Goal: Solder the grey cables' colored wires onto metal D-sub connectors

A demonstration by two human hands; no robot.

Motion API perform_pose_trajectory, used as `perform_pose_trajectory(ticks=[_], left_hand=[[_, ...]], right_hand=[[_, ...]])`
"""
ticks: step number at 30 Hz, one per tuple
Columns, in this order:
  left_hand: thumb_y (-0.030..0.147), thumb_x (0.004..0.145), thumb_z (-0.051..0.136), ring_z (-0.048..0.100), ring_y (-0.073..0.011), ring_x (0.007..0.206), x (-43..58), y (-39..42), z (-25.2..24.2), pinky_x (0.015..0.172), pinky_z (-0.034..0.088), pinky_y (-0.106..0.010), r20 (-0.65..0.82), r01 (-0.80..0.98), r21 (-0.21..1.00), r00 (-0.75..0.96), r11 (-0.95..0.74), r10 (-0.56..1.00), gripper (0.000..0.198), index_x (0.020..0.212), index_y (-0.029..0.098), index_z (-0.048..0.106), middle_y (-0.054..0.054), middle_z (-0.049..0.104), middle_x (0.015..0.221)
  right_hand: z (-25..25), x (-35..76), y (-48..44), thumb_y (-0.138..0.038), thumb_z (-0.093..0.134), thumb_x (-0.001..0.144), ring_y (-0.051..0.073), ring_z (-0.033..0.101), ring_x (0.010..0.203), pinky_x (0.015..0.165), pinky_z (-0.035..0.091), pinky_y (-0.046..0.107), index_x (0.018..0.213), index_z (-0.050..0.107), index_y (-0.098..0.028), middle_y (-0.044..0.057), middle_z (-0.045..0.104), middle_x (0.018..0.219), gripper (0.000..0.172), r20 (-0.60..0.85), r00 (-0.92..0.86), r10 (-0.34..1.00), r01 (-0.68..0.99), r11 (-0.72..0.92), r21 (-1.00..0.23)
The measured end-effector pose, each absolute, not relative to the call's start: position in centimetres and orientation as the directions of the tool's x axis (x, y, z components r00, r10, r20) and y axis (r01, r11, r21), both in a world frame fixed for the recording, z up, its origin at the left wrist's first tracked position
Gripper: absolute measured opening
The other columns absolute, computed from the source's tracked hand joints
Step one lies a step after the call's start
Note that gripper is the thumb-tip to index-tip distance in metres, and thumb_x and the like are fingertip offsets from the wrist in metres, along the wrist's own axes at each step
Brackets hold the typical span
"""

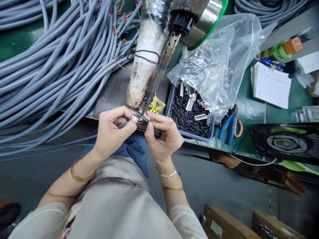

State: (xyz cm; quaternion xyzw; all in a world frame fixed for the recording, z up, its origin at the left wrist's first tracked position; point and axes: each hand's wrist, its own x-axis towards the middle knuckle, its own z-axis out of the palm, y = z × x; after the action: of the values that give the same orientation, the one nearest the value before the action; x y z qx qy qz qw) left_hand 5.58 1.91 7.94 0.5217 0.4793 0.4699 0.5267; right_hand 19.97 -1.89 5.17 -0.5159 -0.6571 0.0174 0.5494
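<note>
My left hand (113, 127) pinches the end of a grey cable, where thin coloured wires (140, 118) fan out from between the fingertips. My right hand (163, 134) is closed on the near end of a metal multi-pin connector (146, 114). Wires and connector meet between both hands, just below a dark metal tip; whether any wire touches a pin is too small to tell. That tip hangs from a slotted metal shaft (165, 56) beside a white, scorched, wrapped tube (142, 63). Behind my right fingers lies a small yellow pad (157, 105).
Many grey cables (62, 66) cover the table's left side. To the right, a blue tray (211, 131) holds black sleeves and several connectors, partly under a clear plastic bag (219, 63). Blue-handled pliers (229, 124), a paper pad (271, 84) and a black fan (286, 142) lie farther right.
</note>
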Motion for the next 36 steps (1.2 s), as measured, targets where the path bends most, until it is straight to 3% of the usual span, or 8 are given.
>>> perform_pose_trajectory(ticks=[8,20,23,26,28,36], left_hand=[[0.016,0.074,0.071,0.056,-0.0087,0.06,5.5,2.1,8.4,0.052,0.041,-0.017,0.004,0.033,0.999,0.095,-0.008,0.995,0.014,0.062,0.016,0.064,0.0,0.063,0.064],[0.016,0.071,0.071,0.054,-0.0074,0.056,5.1,2.4,8.2,0.049,0.039,-0.017,-0.115,-0.033,0.992,0.225,0.125,0.968,0.012,0.062,0.014,0.065,-0.001,0.067,0.067],[0.016,0.07,0.074,0.048,-0.0051,0.049,4.9,2.4,8.4,0.044,0.034,-0.017,-0.151,-0.08,0.98,0.294,0.182,0.944,0.011,0.062,0.013,0.067,-0.002,0.067,0.066],[0.018,0.071,0.076,0.038,-0.002,0.041,4.6,2.3,8.6,0.038,0.027,-0.016,-0.195,-0.14,0.956,0.353,0.257,0.915,0.012,0.063,0.013,0.068,0.0,0.065,0.061],[0.018,0.072,0.076,0.037,-0.0017,0.039,4.6,2.2,8.7,0.036,0.026,-0.016,-0.193,-0.161,0.953,0.326,0.255,0.925,0.012,0.064,0.013,0.068,0.001,0.063,0.058],[0.017,0.074,0.074,0.055,-0.0074,0.053,4.9,1.9,8.4,0.046,0.041,-0.017,-0.086,-0.088,0.991,0.197,0.105,0.977,0.011,0.064,0.016,0.068,-0.002,0.07,0.069]], right_hand=[[5.8,19.9,-1.5,-0.01,0.069,0.089,0.019,0.078,0.09,0.074,0.065,0.032,0.093,0.06,-0.025,0.004,0.08,0.106,0.018,0.72,0.127,0.682,0.677,0.471,-0.565],[5.9,20.6,-2.3,-0.009,0.07,0.089,0.015,0.078,0.088,0.072,0.063,0.024,0.091,0.06,-0.023,0.007,0.081,0.105,0.017,0.749,-0.041,0.662,0.786,0.484,-0.385],[6.1,20.7,-2.4,-0.008,0.071,0.088,0.015,0.077,0.088,0.074,0.064,0.027,0.092,0.062,-0.023,0.004,0.08,0.101,0.017,0.718,0.064,0.693,0.705,0.478,-0.524],[6.3,20.7,-2.5,-0.01,0.072,0.089,0.015,0.075,0.087,0.076,0.064,0.03,0.087,0.064,-0.023,0.001,0.078,0.094,0.015,0.582,0.176,0.794,0.541,0.416,-0.731],[6.4,20.6,-2.6,-0.01,0.071,0.089,0.015,0.075,0.086,0.075,0.064,0.031,0.087,0.066,-0.023,0.001,0.078,0.093,0.013,0.532,0.186,0.826,0.501,0.386,-0.775],[6.1,20.0,-2.5,-0.008,0.069,0.089,0.016,0.077,0.089,0.078,0.064,0.03,0.091,0.065,-0.023,0.003,0.08,0.1,0.016,0.694,0.092,0.714,0.688,0.458,-0.562]])
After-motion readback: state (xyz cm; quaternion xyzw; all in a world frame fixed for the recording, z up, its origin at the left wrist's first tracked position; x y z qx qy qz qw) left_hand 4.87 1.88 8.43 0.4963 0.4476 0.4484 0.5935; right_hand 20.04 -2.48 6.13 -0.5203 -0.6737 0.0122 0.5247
